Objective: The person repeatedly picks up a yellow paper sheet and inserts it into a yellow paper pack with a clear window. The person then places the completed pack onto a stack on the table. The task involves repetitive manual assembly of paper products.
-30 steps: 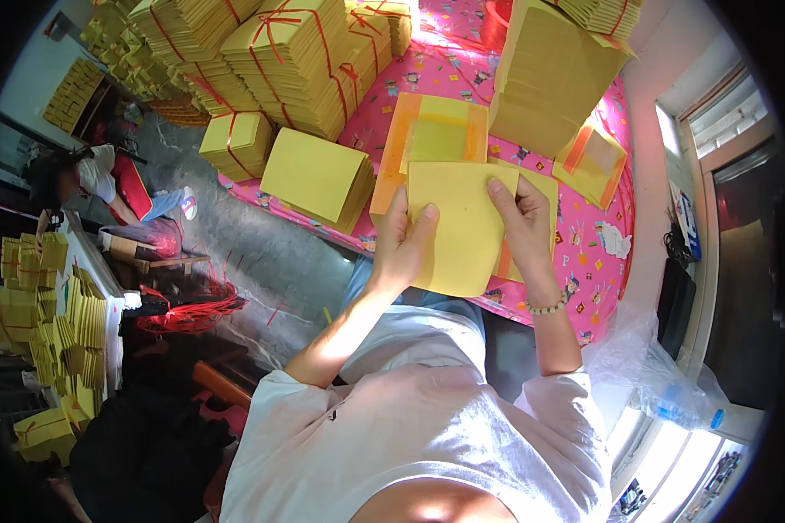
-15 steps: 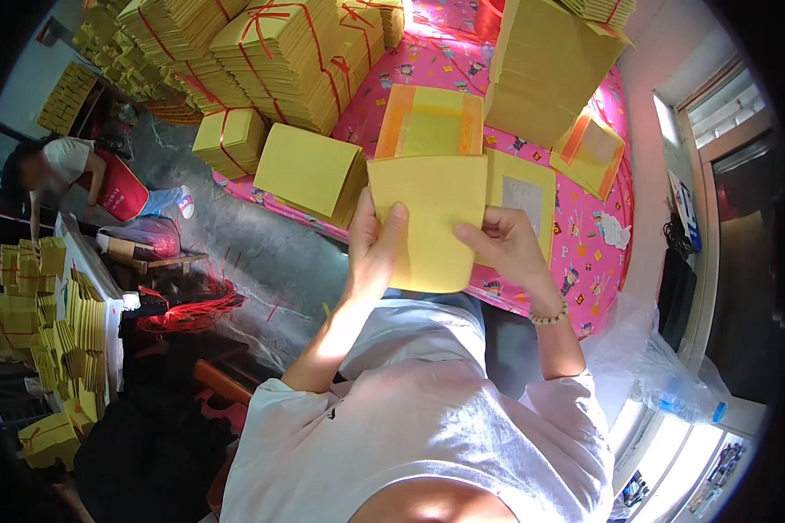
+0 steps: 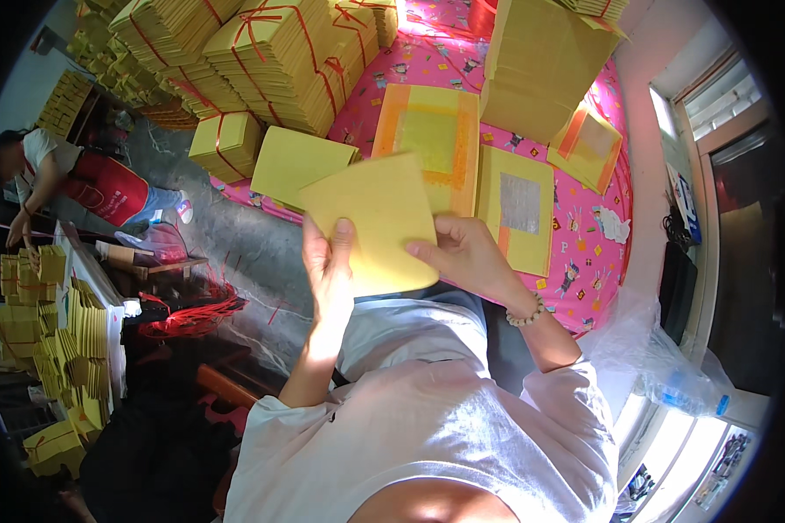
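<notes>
Above my lap I hold a yellow paper sheet [image 3: 379,222], possibly several together, tilted with its upper edge slanting. My left hand [image 3: 329,266] is closed on its lower left side, thumb on top. My right hand [image 3: 471,253] pinches the right edge between thumb and curled fingers. Just beyond lies a stack of yellow paper [image 3: 296,166], partly covered by the held sheet. A yellow sheet with orange bands [image 3: 391,122] lies ahead. To its right is a yellow sheet with a silver rectangle [image 3: 520,205].
A pink patterned cloth [image 3: 576,240] covers the table. Tall yellow bundles tied with red ribbon [image 3: 275,65] stand at the far left; a large yellow-brown block [image 3: 541,78] stands far right. A co-worker in a red apron [image 3: 109,190] reaches toward yellow bundles [image 3: 30,275].
Both my hands have moved left with the yellow paper, which has tilted. More of the sheets on the cloth shows now. The co-worker has shifted and raised an arm slightly.
</notes>
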The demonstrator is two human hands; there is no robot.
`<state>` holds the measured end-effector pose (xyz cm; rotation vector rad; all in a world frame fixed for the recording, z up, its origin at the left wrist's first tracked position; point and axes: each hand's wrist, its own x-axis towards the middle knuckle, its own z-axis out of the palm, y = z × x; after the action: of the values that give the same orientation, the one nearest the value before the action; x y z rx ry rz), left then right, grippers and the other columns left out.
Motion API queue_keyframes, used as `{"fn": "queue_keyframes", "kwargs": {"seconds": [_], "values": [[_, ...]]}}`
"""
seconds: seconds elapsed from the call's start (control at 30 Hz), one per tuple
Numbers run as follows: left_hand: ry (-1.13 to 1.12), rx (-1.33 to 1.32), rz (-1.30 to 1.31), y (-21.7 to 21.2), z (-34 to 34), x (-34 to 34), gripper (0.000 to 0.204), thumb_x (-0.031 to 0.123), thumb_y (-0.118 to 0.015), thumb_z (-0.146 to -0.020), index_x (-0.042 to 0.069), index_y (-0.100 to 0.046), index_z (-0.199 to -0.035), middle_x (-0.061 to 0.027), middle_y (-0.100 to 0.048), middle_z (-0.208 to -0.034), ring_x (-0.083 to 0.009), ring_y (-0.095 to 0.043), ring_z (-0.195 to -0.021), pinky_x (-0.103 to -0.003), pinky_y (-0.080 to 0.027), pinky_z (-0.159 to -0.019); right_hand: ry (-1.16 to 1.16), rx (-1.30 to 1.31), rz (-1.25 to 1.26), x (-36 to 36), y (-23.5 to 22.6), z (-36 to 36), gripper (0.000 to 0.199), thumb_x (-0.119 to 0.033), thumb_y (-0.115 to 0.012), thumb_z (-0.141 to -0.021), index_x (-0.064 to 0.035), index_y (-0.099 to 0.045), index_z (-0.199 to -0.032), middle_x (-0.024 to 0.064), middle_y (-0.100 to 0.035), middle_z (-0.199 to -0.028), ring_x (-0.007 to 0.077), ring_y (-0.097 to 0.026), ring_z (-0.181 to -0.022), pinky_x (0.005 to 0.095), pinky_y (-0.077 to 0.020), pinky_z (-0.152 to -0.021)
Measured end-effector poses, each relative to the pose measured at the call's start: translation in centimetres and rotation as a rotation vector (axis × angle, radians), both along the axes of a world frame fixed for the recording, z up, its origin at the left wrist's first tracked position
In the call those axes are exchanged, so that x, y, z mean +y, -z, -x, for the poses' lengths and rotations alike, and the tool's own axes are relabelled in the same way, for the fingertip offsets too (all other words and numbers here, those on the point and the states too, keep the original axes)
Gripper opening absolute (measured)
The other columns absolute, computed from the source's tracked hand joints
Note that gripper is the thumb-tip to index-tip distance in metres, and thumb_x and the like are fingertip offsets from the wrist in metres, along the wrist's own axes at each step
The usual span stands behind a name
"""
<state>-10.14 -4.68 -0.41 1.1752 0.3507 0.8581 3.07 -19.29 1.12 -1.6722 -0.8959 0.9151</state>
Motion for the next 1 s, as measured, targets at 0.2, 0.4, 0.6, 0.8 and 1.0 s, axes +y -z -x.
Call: {"fn": "queue_keyframes", "kwargs": {"seconds": [0.2, 0.4, 0.6, 0.8, 1.0], "values": [[-0.065, -0.049, 0.039, 0.6, 0.8, 1.2, 0.032, 0.010, -0.050, -0.100, 0.002, -0.047, -0.131, -0.0073, -0.057, -0.123, -0.0132, -0.054, -0.112, -0.030, -0.041, -0.098, 0.021, 0.066, 0.010, 0.7, 1.0, 0.7, 0.024, -0.020, -0.071, -0.088, 0.0032, -0.068, -0.095, 0.0007, -0.064, -0.074, 0.0030, -0.055, -0.065, 0.0214, -0.0463, -0.059], [-0.069, 0.031, 0.021, 0.2, 1.9, 0.7, 0.033, 0.013, -0.052, -0.099, 0.001, -0.047, -0.130, -0.0073, -0.058, -0.120, -0.0132, -0.054, -0.109, -0.029, -0.041, -0.097, 0.079, 0.095, -0.189, 2.8, -1.3, -0.2, 0.017, -0.014, -0.067, -0.092, 0.0031, -0.065, -0.094, -0.0021, -0.063, -0.078, 0.0003, -0.054, -0.067, 0.0183, -0.0459, -0.060], [0.009, 0.095, 0.007, 1.6, 3.2, 0.5, 0.037, 0.018, -0.052, -0.100, -0.001, -0.044, -0.131, -0.0092, -0.057, -0.119, -0.0139, -0.054, -0.108, -0.030, -0.042, -0.095, 0.126, 0.132, -0.235, 5.2, -0.3, -1.2, 0.017, -0.014, -0.067, -0.091, 0.0026, -0.066, -0.095, -0.0009, -0.065, -0.077, 0.0025, -0.056, -0.064, 0.0198, -0.0456, -0.056], [-0.137, 0.051, 0.088, 2.2, 4.3, 1.9, 0.032, 0.014, -0.052, -0.100, 0.002, -0.047, -0.129, -0.0079, -0.058, -0.118, -0.0130, -0.056, -0.106, -0.030, -0.045, -0.093, -0.007, 0.028, -0.197, 6.2, -0.5, 0.8, 0.019, -0.017, -0.068, -0.089, 0.0023, -0.065, -0.087, 0.0009, -0.064, -0.069, 0.0050, -0.056, -0.060, 0.0226, -0.0455, -0.055], [-0.193, -0.020, 0.123, 2.6, 4.5, 3.6, 0.031, 0.012, -0.051, -0.099, 0.001, -0.048, -0.128, -0.0078, -0.059, -0.118, -0.0131, -0.058, -0.105, -0.029, -0.046, -0.092, -0.119, -0.227, -0.079, 7.9, -1.5, 0.9, 0.024, -0.021, -0.064, -0.092, 0.0029, -0.064, -0.095, 0.0042, -0.062, -0.070, 0.0054, -0.056, -0.066, 0.0258, -0.0446, -0.058]]}}
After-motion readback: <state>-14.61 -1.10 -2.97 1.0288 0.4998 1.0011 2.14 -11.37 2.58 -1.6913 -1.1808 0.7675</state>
